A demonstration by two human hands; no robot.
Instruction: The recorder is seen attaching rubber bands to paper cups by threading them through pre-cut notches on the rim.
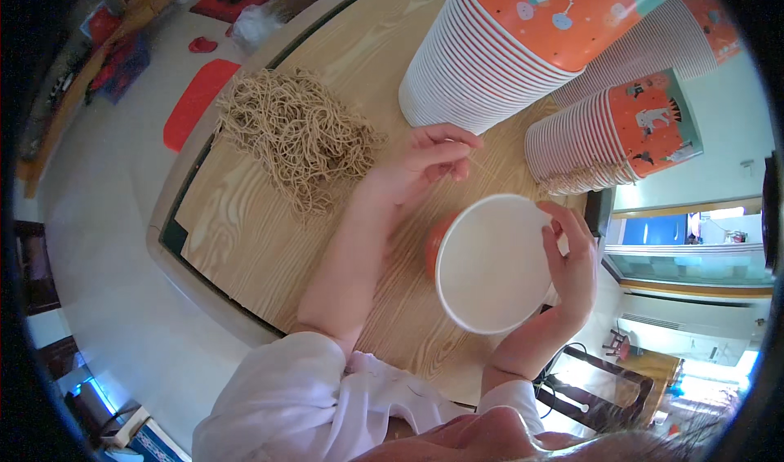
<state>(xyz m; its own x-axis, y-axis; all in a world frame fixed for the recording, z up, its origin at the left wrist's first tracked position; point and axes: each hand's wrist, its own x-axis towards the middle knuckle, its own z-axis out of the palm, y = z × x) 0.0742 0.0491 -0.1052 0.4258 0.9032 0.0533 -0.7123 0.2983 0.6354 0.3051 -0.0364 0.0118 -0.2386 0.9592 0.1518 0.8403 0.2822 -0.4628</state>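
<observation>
My right hand (pixel 574 254) grips the rim of a white-lined paper bucket (pixel 494 266), thumb inside and fingers outside. The bucket tilts with its open mouth toward me, and a bit of its orange outside shows at the left. Just above its far rim, my left hand (pixel 433 164) is closed in a pinch. Something very thin may be between those fingertips, too fine to make out. Left of that hand, a tangled heap of tan cords (pixel 298 139) lies on the wood-grain table (pixel 237 233).
A tall stack of nested orange-printed paper buckets (pixel 490 62) stands beyond my left hand. Another stack (pixel 612 131) lies at the right, with tan cords along its near side; a third stack (pixel 645 45) is behind. A red stool (pixel 196 102) stands past the table's left edge.
</observation>
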